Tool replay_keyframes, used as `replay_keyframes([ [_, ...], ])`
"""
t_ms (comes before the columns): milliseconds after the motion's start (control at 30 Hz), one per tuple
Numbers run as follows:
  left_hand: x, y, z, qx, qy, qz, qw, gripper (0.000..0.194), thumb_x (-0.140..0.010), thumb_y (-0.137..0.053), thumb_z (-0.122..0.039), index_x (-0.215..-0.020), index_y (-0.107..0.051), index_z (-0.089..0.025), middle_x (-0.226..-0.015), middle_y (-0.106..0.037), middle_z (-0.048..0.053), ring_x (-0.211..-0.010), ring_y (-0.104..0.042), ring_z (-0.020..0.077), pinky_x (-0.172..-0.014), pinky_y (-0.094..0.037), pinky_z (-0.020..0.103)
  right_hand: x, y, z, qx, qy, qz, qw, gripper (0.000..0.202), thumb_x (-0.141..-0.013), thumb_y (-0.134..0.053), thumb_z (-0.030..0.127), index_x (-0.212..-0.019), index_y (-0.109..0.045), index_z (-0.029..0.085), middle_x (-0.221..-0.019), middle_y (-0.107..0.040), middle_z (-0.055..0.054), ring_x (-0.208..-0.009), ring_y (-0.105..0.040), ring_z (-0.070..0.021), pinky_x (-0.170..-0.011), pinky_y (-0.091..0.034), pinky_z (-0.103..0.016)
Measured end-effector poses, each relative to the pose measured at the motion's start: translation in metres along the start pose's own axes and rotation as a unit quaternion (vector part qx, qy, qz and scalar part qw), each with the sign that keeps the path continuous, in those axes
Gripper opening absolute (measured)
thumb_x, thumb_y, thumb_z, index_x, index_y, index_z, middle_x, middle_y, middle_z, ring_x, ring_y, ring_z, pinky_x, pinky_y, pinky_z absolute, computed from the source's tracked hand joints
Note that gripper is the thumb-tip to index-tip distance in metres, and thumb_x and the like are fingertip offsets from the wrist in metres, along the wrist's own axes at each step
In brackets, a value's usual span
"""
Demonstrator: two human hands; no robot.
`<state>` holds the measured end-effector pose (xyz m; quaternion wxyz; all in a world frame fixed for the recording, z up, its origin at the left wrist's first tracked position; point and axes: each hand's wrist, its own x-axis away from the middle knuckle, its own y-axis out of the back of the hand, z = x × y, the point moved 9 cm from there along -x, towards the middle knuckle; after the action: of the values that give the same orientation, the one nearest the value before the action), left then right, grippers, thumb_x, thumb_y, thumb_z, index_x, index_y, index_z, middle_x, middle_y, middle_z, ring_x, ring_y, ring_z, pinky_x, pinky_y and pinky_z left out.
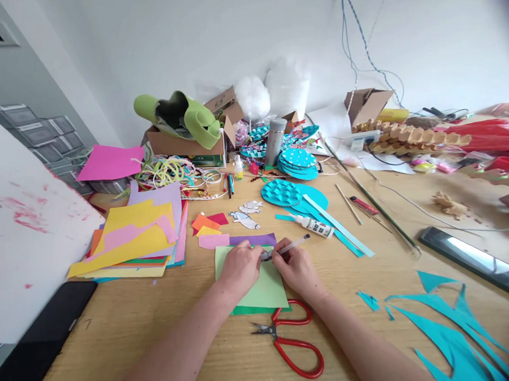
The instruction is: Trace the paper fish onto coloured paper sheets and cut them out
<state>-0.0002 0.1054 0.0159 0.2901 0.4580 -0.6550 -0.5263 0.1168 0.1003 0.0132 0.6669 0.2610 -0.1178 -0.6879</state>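
In the head view, the right hand [294, 265] grasped a pen [292, 246], which slanted up and away to the right. The left hand [242, 266] was bent over the light green sheet [253, 290], its fingertips at a small grey-and-white piece [266, 255]; whether they pinched it or only pressed it down could not be told. That sheet lay in the middle of the bench [189, 319], on a darker green sheet [246, 311] that showed along its near side. Scissors [273, 330] lay open toward the near edge, one red handle touching the sheets' near right corner. Beyond the hands were fish cutouts [245, 219] and a glue bottle [318, 226] on its side. Blue scraps [445, 322] spread over the near right corner, and a coloured paper stack [130, 235] lay at the left.
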Motion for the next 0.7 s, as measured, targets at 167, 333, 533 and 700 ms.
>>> replay_keyframes([
  [167, 0.0006, -0.001, -0.0025, -0.006, -0.008, 0.001, 1.0, 0.02, -0.092, -0.045, -0.024, -0.097, -0.065, -0.022, -0.082, -0.056, 0.004, -0.077, -0.058, 0.019, -0.067, -0.043, 0.028, -0.0005, 0.0012, -0.0018, 0.001, -0.001, -0.007, 1.0, 0.014, -0.078, -0.048, 0.029, -0.069, -0.05, 0.019, -0.049, -0.043, 0.005, -0.043, -0.043, -0.0107, -0.043, -0.03, -0.022],
  [333, 0.0007, -0.0007, -0.0032, -0.005, -0.003, 0.007, 1.0, 0.021, -0.093, -0.044, -0.024, -0.098, -0.064, -0.022, -0.083, -0.056, 0.005, -0.08, -0.058, 0.0193, -0.069, -0.044, 0.029, -0.0009, 0.0021, -0.0018, 0.005, 0.002, -0.012, 1.0, 0.012, -0.077, -0.048, 0.028, -0.069, -0.05, 0.019, -0.049, -0.044, 0.005, -0.044, -0.044, -0.0109, -0.044, -0.03, -0.022],
  [533, 0.0009, -0.0006, -0.0042, -0.009, 0.002, 0.017, 1.0, 0.022, -0.093, -0.043, -0.022, -0.097, -0.064, -0.022, -0.082, -0.055, 0.005, -0.08, -0.058, 0.0189, -0.07, -0.044, 0.028, -0.0012, 0.002, -0.0056, -0.002, -0.007, -0.016, 1.0, 0.011, -0.077, -0.048, 0.028, -0.07, -0.05, 0.02, -0.049, -0.047, 0.004, -0.044, -0.047, -0.012, -0.044, -0.031, -0.022],
  [700, 0.002, 0.0027, -0.0082, -0.02, -0.015, 0.005, 1.0, 0.022, -0.092, -0.043, -0.021, -0.095, -0.065, -0.023, -0.08, -0.055, 0.005, -0.077, -0.057, 0.0186, -0.069, -0.043, 0.028, -0.0009, 0.0036, -0.0066, 0.006, -0.015, -0.023, 1.0, 0.012, -0.077, -0.048, 0.029, -0.069, -0.05, 0.02, -0.048, -0.046, 0.004, -0.044, -0.048, -0.0127, -0.044, -0.032, -0.023],
])
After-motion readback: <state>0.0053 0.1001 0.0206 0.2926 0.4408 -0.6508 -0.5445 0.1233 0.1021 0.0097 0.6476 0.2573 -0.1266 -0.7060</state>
